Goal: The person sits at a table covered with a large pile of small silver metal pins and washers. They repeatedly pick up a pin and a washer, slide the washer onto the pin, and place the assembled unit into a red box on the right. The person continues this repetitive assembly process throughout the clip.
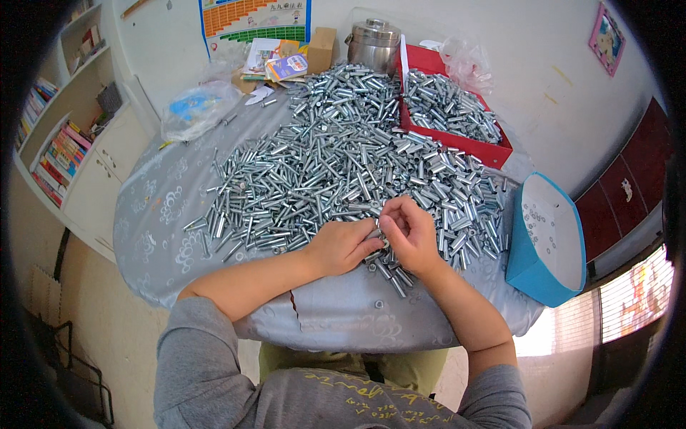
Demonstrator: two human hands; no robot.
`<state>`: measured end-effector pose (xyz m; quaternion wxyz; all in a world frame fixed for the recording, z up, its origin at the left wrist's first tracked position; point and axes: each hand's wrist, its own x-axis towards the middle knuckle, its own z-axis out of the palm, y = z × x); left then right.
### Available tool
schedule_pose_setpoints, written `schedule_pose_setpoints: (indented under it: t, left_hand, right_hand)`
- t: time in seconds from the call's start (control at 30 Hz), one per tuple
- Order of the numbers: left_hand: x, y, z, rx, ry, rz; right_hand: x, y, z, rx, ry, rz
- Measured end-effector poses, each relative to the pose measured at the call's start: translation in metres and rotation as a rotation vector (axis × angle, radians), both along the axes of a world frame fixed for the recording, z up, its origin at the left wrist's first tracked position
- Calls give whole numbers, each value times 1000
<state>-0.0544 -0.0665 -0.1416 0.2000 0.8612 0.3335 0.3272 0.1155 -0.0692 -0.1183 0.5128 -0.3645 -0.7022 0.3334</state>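
A wide heap of silver metal sleeves and bolts (307,171) covers the middle of the table. At the heap's near edge, my left hand (339,247) is closed around a small silver metal piece (376,232), mostly hidden by the fingers. My right hand (411,232) meets it from the right, its thumb and fingers pinched together at that piece's end. Whether the right fingers hold a separate small part cannot be made out. A few loose nuts (371,268) and sleeves (389,276) lie just below the hands.
A red box (457,146) of metal sleeves stands at the back right, beside a steel pot (373,44). A blue bin (547,243) with small rings inside sits at the right edge. Plastic bags (200,107) and booklets (286,66) lie at the back left on the grey tablecloth (161,214).
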Motion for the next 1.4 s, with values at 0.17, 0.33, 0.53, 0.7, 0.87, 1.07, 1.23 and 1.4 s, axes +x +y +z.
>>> schedule_pose_setpoints:
  t: [0.17,0.33,0.53,0.7,0.87,1.07,1.23,1.4]
  left_hand:
    - [0,2,-2,-6,2,-14]
    - [-4,5,-6,34,-30,-38]
    - [-10,5,-8,94,-86,-55]
    - [-14,9,-19,265,-110,-69]
    - [-14,7,-14,351,-131,-114]
    - [-10,5,-3,322,-97,-101]
    - [-10,8,-5,294,-24,-66]
    - [-5,10,-7,270,-78,-62]
  right_hand:
    - [3,-1,4,21,-156,-59]
    - [3,0,2,61,-130,-37]
    - [6,0,-3,124,-36,15]
    - [7,-3,-1,181,-60,50]
    - [6,-8,6,231,-60,70]
    - [8,-4,11,460,-206,88]
    - [3,-3,8,336,-323,-50]
    - [4,-1,4,142,-379,-69]
